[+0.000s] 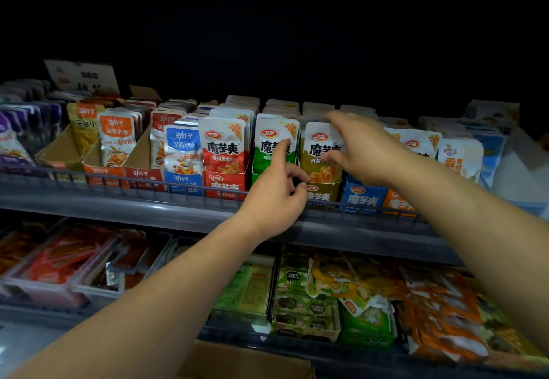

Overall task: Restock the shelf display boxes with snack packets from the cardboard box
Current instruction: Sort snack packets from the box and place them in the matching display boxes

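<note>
The olive packet (318, 148), a glossy flat foil pouch, stands upright in its card box (322, 196) on the upper shelf (118, 203), long axis vertical, printed face toward us. Our right hand (362, 153) grips it, thumb on the face, fingers (334, 117) curled over the top edge, blurred. Our left hand (276, 197) lays a straight index finger on the green packet (269, 147) just left. Its other fingers curl, and we cannot tell whether they hold anything. A brown cardboard box (246, 361) sits near us, below.
</note>
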Available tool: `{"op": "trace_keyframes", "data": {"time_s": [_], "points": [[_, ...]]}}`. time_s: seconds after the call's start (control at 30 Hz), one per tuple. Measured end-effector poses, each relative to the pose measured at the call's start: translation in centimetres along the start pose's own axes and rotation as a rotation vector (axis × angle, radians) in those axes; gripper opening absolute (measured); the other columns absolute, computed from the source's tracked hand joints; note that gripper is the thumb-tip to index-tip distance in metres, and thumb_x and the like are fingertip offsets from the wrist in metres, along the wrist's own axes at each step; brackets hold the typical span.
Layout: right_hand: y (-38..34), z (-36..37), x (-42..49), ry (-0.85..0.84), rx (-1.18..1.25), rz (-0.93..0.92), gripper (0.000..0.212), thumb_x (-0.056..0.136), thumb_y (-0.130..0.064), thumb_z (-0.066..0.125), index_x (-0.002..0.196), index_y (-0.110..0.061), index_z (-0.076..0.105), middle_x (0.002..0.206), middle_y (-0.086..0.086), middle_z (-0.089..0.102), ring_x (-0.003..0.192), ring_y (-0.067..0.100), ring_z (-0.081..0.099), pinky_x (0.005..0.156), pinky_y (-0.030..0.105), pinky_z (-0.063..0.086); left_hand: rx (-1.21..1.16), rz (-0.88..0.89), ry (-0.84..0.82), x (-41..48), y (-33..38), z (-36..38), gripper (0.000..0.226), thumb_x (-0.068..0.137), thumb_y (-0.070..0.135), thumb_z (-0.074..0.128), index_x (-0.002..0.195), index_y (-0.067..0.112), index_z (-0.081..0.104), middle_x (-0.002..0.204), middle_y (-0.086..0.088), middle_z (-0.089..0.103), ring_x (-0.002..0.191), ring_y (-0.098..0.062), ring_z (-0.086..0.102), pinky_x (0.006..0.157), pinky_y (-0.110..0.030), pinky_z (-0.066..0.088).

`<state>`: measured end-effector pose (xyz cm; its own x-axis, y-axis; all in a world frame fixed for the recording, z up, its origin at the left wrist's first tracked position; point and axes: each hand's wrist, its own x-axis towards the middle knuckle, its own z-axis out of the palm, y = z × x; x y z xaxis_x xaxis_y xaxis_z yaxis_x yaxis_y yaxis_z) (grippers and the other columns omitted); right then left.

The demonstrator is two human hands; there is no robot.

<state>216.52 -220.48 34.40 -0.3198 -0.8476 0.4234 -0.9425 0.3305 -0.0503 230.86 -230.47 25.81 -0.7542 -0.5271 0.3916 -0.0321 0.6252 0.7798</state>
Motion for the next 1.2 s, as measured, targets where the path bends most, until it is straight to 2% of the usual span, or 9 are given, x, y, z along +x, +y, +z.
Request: {"op": "trace_keyframes", "data": {"time_s": [0.1, 0.2, 0.27, 0.4, 0.47, 0.6, 0.77, 1.0, 1.2], "points": [[0.0, 0.0, 0.3, -0.014, -0.017, 0.009, 0.074, 0.088, -0.030, 0.074, 0.149, -0.017, 0.035, 0.142, 0.010, 0.050, 0.129, 0.029, 0.049, 0.098, 0.038, 0.044, 0.012, -0.005, 0.007, 0.0, 0.0, 0.1, 0.083, 0.100, 0.016, 0.060, 0.162, 0.030, 0.006, 0.112, 0.013, 0.064, 0.083, -0.010, 0.062, 0.082, -0.028, 0.056], [0.0, 0.1, 0.0, -0.042, 0.014, 0.012, 0.082, 0.084, -0.029, 0.078, 0.150, -0.017, 0.031, 0.144, 0.008, 0.044, 0.127, 0.026, 0.049, 0.094, 0.034, 0.046, 0.054, -0.006, 0.015, -0.2, 0.1, 0.5, 0.072, 0.100, 0.017, 0.060, 0.158, 0.026, 0.019, 0.112, 0.014, 0.062, 0.074, -0.005, 0.055, 0.071, -0.022, 0.045], [0.1, 0.1, -0.2, -0.021, 0.038, 0.021, 0.084, 0.082, -0.029, 0.081, 0.149, -0.017, 0.032, 0.145, 0.006, 0.040, 0.126, 0.025, 0.049, 0.092, 0.032, 0.046, 0.065, -0.008, 0.029, -0.1, 0.1, 0.7, 0.064, 0.099, 0.018, 0.060, 0.153, 0.024, 0.027, 0.110, 0.014, 0.061, 0.075, -0.004, 0.053, 0.073, -0.025, 0.043], [-0.1, 0.0, -0.4, 0.028, 0.016, 0.002, 0.078, 0.079, -0.030, 0.083, 0.143, -0.016, 0.039, 0.138, 0.006, 0.043, 0.121, 0.025, 0.051, 0.091, 0.036, 0.049, 0.055, 0.003, 0.037, -0.4, 0.0, 1.0, 0.056, 0.098, 0.018, 0.060, 0.147, 0.023, 0.033, 0.106, 0.014, 0.059, 0.079, -0.006, 0.052, 0.076, -0.031, 0.046], [-0.2, -0.1, -0.5, 0.047, 0.018, -0.016, 0.085, 0.079, -0.030, 0.083, 0.147, -0.017, 0.035, 0.140, 0.005, 0.042, 0.123, 0.026, 0.051, 0.092, 0.036, 0.049, 0.048, 0.014, 0.046, -0.7, 0.0, 0.9, 0.055, 0.098, 0.016, 0.060, 0.146, 0.023, 0.034, 0.106, 0.013, 0.060, 0.076, -0.006, 0.053, 0.074, -0.031, 0.048], [-0.4, -0.1, -1.0, 0.030, 0.030, -0.033, 0.111, 0.074, -0.032, 0.087, 0.157, -0.026, 0.015, 0.151, 0.005, 0.034, 0.131, 0.026, 0.046, 0.093, 0.033, 0.047, 0.009, 0.025, 0.071, -1.0, -0.3, 0.9, 0.053, 0.098, 0.015, 0.060, 0.145, 0.021, 0.036, 0.103, 0.012, 0.061, 0.067, -0.004, 0.052, 0.069, -0.028, 0.045], [-0.6, 0.6, -1.2, 0.050, -0.077, -0.040, 0.107, 0.075, -0.033, 0.086, 0.157, -0.026, 0.018, 0.149, 0.007, 0.035, 0.132, 0.028, 0.045, 0.094, 0.037, 0.047, 0.003, 0.032, 0.083, -1.2, -0.5, 1.2, 0.060, 0.098, 0.012, 0.061, 0.151, 0.022, 0.035, 0.104, 0.013, 0.060, 0.068, -0.004, 0.049, 0.069, -0.022, 0.042], [-0.3, 1.2, -0.8, 0.060, -0.066, -0.050, 0.103, 0.078, -0.033, 0.084, 0.158, -0.024, 0.019, 0.149, 0.007, 0.037, 0.135, 0.028, 0.042, 0.101, 0.038, 0.044, -0.026, 0.026, 0.077, -1.1, -0.4, 1.1, 0.063, 0.099, 0.009, 0.059, 0.155, 0.020, 0.033, 0.105, 0.011, 0.060, 0.065, -0.003, 0.048, 0.064, -0.021, 0.044], [-0.4, 1.3, -2.6, 0.060, -0.096, -0.055, 0.105, 0.078, -0.032, 0.083, 0.158, -0.025, 0.015, 0.146, 0.007, 0.039, 0.129, 0.029, 0.048, 0.097, 0.041, 0.048, -0.061, 0.011, 0.072, -1.4, -0.3, 1.0, 0.069, 0.099, 0.007, 0.058, 0.159, 0.022, 0.027, 0.108, 0.011, 0.060, 0.076, -0.007, 0.054, 0.071, -0.021, 0.050]]}}
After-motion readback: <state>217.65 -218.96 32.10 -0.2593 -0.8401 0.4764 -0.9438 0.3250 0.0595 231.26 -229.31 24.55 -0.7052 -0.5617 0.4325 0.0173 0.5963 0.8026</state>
